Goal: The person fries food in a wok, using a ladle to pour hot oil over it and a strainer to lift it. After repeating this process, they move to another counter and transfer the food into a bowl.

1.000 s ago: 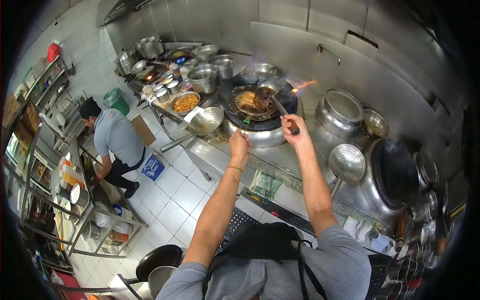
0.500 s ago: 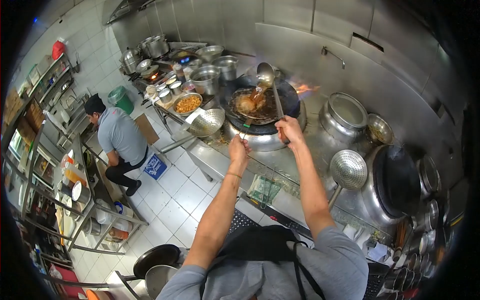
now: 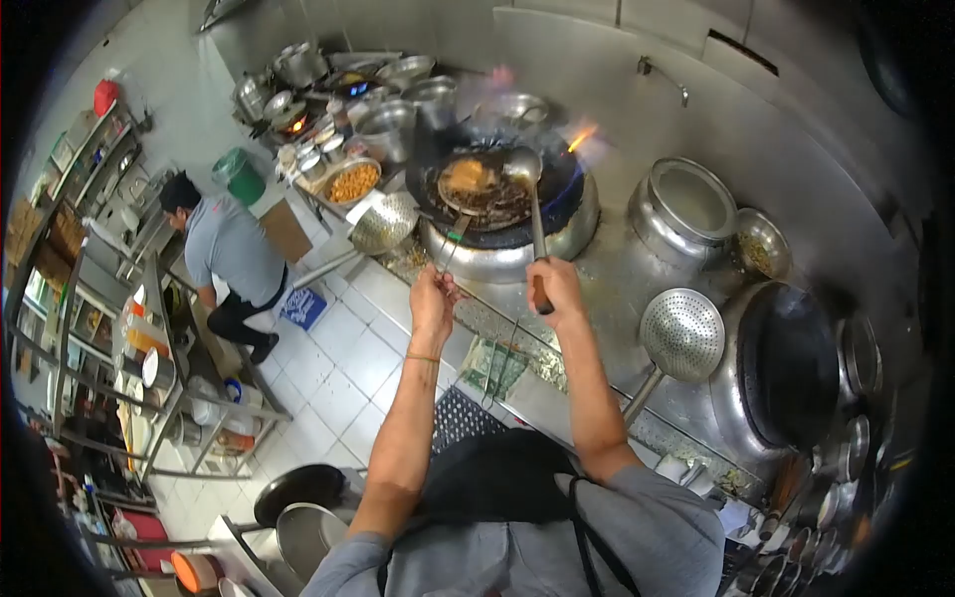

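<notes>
My right hand (image 3: 555, 286) is wrapped round the wooden grip of a long metal ladle (image 3: 537, 219), whose bowl is down in the wok (image 3: 574, 221). Closed fingers of my left hand (image 3: 435, 298) hold a thin wire handle with a green band (image 3: 459, 228). That handle reaches over the near rim of the wok; a wire skimmer seems to be at its far end, though smoke and blur hide its shape. A browned piece of food (image 3: 468, 177) lies in dark oil toward the wok's left side. Flame (image 3: 582, 137) flares at the back right rim.
A perforated strainer (image 3: 383, 223) lies left of the wok, beside a bowl of orange-brown pieces (image 3: 353, 183). Another perforated strainer (image 3: 682, 333), a large pot (image 3: 691, 214) and a second wok (image 3: 791, 368) are at right. A co-worker (image 3: 234, 249) crouches at the left shelves.
The ladle has gone from raised and pouring brown liquid to lowered into the wok. Both hands appear lower and further left in view. The flame looks taller and narrower.
</notes>
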Demonstrator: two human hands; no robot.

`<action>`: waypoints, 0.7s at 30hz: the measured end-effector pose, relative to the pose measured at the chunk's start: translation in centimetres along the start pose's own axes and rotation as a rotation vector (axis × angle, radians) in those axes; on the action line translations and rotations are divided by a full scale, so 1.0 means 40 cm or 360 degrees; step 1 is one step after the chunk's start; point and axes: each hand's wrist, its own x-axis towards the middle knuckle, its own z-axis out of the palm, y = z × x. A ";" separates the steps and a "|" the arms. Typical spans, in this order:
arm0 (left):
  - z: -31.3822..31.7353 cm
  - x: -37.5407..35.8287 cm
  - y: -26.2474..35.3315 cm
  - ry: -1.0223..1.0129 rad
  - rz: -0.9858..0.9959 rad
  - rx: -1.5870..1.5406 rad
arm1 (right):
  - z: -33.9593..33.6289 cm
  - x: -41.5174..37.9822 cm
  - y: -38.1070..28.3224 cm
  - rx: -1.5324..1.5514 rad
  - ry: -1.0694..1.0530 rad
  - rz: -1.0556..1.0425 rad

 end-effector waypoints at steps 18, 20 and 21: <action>-0.015 0.012 -0.050 -0.0001 0.0121 0.0052 | 0.143 0.051 -0.016 0.0132 -0.0173 -0.0051; -0.005 0.003 -0.049 0.0008 0.0081 0.0005 | 0.161 0.049 -0.003 -0.0090 -0.0086 -0.0110; -0.003 0.000 -0.048 0.0026 0.0050 -0.0011 | 0.166 0.046 0.003 -0.0128 -0.0080 -0.0111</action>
